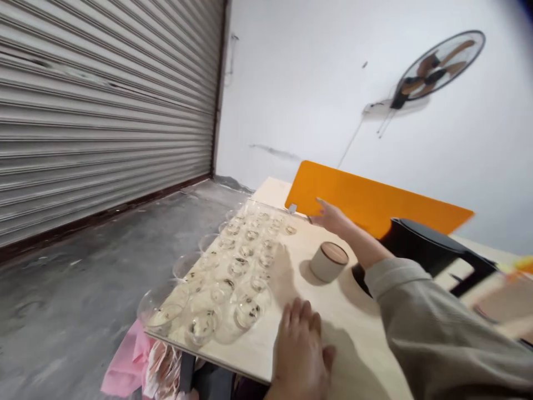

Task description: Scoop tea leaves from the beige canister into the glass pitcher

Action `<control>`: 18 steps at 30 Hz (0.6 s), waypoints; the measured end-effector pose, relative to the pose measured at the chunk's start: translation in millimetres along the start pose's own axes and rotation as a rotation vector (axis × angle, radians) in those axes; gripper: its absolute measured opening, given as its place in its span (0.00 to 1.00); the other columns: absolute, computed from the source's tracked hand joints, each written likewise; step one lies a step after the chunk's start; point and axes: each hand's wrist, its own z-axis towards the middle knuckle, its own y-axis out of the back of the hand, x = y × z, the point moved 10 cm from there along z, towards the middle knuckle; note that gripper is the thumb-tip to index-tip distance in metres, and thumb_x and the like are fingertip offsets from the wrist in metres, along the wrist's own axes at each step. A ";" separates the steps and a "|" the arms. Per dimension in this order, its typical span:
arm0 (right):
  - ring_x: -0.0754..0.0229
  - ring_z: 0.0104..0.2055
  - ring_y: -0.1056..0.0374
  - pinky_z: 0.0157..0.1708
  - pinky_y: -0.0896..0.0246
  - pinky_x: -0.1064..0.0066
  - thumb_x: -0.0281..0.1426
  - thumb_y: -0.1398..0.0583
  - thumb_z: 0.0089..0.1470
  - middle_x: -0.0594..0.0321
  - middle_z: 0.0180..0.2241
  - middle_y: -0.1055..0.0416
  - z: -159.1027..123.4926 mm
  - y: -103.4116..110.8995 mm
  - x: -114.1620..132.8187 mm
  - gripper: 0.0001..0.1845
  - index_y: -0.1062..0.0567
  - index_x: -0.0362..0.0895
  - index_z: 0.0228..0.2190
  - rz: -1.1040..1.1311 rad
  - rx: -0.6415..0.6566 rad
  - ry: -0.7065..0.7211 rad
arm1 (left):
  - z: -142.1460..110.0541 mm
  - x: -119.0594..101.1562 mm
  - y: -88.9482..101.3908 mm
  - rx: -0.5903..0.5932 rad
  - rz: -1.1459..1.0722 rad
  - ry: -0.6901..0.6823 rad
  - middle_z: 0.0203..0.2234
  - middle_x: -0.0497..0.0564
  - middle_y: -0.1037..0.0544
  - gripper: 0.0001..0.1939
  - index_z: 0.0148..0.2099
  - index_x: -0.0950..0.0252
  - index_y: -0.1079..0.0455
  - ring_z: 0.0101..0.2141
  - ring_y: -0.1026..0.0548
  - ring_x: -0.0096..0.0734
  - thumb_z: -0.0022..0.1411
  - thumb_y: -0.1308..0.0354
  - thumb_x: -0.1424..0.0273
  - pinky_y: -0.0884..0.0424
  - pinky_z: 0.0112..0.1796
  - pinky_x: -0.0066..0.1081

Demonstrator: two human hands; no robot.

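Note:
Several small clear glass cups (239, 266) stand in rows on a light wooden table (353, 333), each with a little dark matter at the bottom. My left hand (302, 347) lies flat on the table near its front edge, fingers stretched out, just right of the nearest cups. My right hand (331, 216) reaches far across the table with fingers extended, holding nothing, near the last cup (290, 229) and the foot of an orange divider panel (370, 203). A beige canister with a wooden lid (328, 261) sits below my right forearm.
A black electric kettle (433, 250) stands at the right behind my sleeve. A pink cloth (129, 361) hangs below the table's front left corner. A rolling metal shutter (104, 100) and concrete floor (83, 300) lie to the left; a wall fan (437, 66) hangs above.

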 end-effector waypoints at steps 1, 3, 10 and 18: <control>0.46 0.60 0.33 0.58 0.37 0.57 0.32 0.32 0.51 0.49 0.62 0.34 -21.8 17.3 -2.2 0.44 0.38 0.43 0.66 0.007 0.005 0.007 | -2.3 -2.1 2.9 0.008 0.005 -0.009 0.69 0.62 0.42 0.35 0.68 0.69 0.37 0.70 0.50 0.56 0.70 0.51 0.50 0.53 0.69 0.55; 0.47 0.58 0.31 0.58 0.36 0.57 0.35 0.36 0.55 0.54 0.62 0.33 -76.3 59.5 -0.4 0.37 0.35 0.46 0.65 0.008 -0.023 0.104 | -5.2 -2.1 8.4 -0.018 0.043 0.008 0.69 0.62 0.40 0.32 0.67 0.69 0.35 0.70 0.49 0.55 0.72 0.53 0.53 0.54 0.69 0.55; 0.44 0.46 0.24 0.42 0.27 0.55 0.52 0.41 0.57 0.58 0.50 0.22 -280.5 200.4 -89.7 0.27 0.23 0.54 0.53 -0.213 -0.219 -0.069 | -8.6 -6.8 7.4 -0.012 0.167 -0.012 0.67 0.59 0.36 0.27 0.65 0.67 0.32 0.69 0.45 0.53 0.71 0.50 0.58 0.49 0.67 0.53; 0.49 0.33 0.24 0.36 0.29 0.56 0.54 0.42 0.56 0.58 0.40 0.19 -394.8 212.6 -223.1 0.22 0.19 0.54 0.38 -0.334 -0.268 -0.300 | -9.7 -1.8 2.1 -0.046 0.240 -0.033 0.67 0.57 0.35 0.25 0.63 0.66 0.31 0.68 0.42 0.50 0.72 0.52 0.58 0.46 0.66 0.53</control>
